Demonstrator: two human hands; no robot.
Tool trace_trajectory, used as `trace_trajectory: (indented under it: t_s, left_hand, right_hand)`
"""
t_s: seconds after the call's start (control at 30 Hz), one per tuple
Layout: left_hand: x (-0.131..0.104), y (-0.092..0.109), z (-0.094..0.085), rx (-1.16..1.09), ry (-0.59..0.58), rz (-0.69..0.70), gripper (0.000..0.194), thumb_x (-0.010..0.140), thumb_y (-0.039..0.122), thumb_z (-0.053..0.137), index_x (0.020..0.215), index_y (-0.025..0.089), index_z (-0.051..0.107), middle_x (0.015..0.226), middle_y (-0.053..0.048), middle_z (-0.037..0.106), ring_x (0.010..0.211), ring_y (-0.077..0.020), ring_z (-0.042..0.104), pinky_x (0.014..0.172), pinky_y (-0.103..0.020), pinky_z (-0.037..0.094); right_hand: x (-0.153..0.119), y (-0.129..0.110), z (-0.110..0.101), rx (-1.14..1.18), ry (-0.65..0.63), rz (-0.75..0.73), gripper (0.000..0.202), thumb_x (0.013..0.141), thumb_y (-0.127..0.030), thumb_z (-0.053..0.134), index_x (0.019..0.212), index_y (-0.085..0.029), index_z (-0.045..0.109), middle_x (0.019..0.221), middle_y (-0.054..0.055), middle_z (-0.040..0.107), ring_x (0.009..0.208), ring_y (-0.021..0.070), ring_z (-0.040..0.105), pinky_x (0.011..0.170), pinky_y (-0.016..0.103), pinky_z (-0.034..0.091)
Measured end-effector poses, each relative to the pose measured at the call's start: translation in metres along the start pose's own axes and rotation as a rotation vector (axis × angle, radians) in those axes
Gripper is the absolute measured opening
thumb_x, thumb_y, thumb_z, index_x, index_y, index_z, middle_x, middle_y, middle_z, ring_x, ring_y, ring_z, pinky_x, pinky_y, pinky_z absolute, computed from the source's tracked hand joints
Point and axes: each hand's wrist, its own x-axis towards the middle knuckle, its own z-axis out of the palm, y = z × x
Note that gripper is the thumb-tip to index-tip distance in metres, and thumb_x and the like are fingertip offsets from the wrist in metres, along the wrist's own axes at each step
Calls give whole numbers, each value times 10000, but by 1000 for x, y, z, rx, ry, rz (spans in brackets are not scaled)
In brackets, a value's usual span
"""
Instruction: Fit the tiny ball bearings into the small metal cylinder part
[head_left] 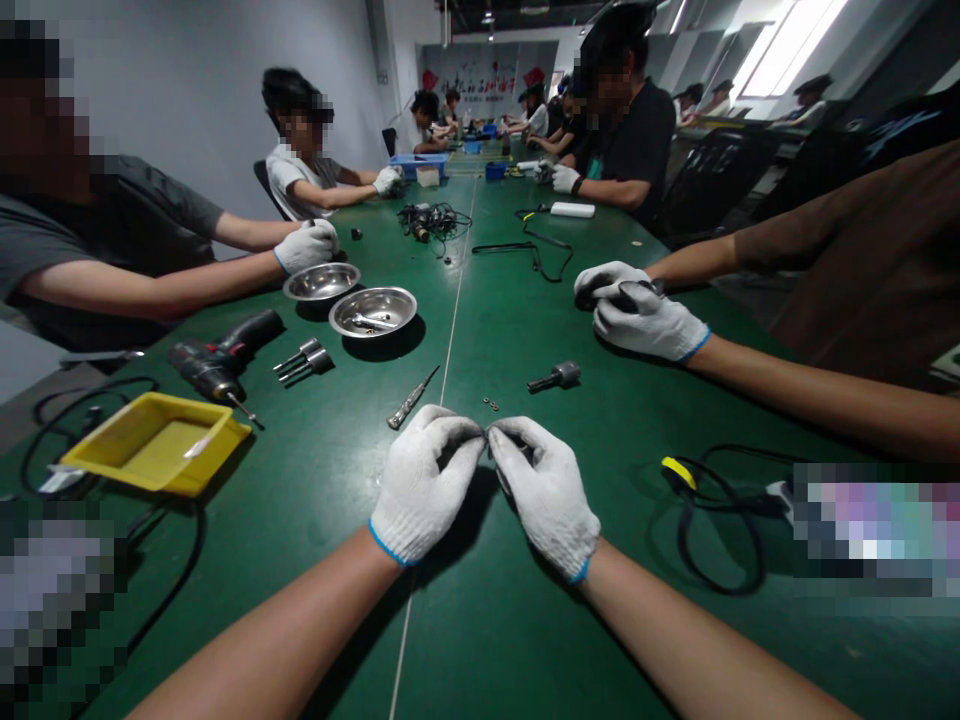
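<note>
My left hand (429, 482) and my right hand (546, 492), both in white knitted gloves, meet fingertip to fingertip above the green table (480, 640). Each is closed in a pinch, on something dark and too small to make out. Just beyond the fingertips lie several tiny rings (490, 404). A screwdriver (412, 400) with a pale handle rests ahead of my left hand. Ahead of my right hand lies a dark metal cylindrical part with prongs (555, 377).
Leftward are a yellow bin (150, 440), a power drill (225, 355), pronged metal parts (304, 362) and two steel bowls (373, 313), (322, 284). A black cable (720, 540) curls at right. Co-workers' gloved hands (645, 315) work nearby. Farther back lies a cable tangle (431, 221).
</note>
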Motion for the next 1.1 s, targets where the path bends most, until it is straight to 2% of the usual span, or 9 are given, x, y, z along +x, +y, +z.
trace_trajectory:
  t_s: [0.3,0.67,1.1]
  left_hand:
    - [-1,-2,0,9,-16,-9,127,963,179,640,915,206,754,890,-39,713,822,-179,699,797,-306,609]
    - [-2,-2,0,11,-6,15,89,957,197,678,918,206,757,894,-31,712,824,-172,700,784,-294,604]
    - [-1,0,0,2,2,57,116,977,145,643,949,186,748,907,-33,714,833,-163,701,799,-274,600]
  right_hand:
    - [1,1,1,-3,21,-19,277,884,-465,673,812,-205,738,757,47,752,733,214,672,663,320,564]
    - [0,-1,-1,9,-15,-8,277,892,-460,663,818,-199,721,752,38,729,716,201,658,643,305,552]
    - [-1,-2,0,59,-28,25,283,885,-476,684,808,-203,694,701,13,672,649,182,610,603,298,527]
